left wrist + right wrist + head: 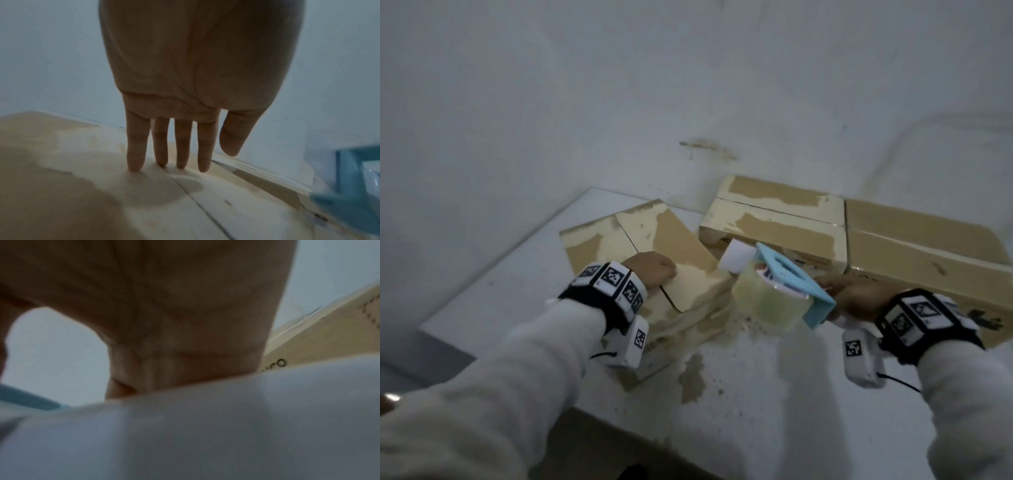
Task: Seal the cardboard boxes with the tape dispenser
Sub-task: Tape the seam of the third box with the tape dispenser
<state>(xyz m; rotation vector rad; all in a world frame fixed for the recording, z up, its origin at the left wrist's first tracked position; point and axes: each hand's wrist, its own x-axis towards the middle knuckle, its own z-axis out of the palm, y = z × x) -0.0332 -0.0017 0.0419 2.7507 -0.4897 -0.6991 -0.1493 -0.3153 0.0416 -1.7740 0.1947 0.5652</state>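
The left hand (652, 270) lay flat, straight fingers (136, 146) pressing the top flaps of the nearest cardboard box (654, 246) on the white table (774, 394). The right hand (859, 299) gripped the blue tape dispenser (787, 274), its clear tape roll (767, 305) held just beside that box. Two more boxes (784, 219) stood against the wall (619, 85).

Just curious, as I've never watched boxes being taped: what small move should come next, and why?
Probably bring the light blue tape dispenser with its clear roll over onto the near brown cardboard box. The left hand already presses straight fingers on its flaps by the open seam, while the right hand holds the dispenser just beside that box.
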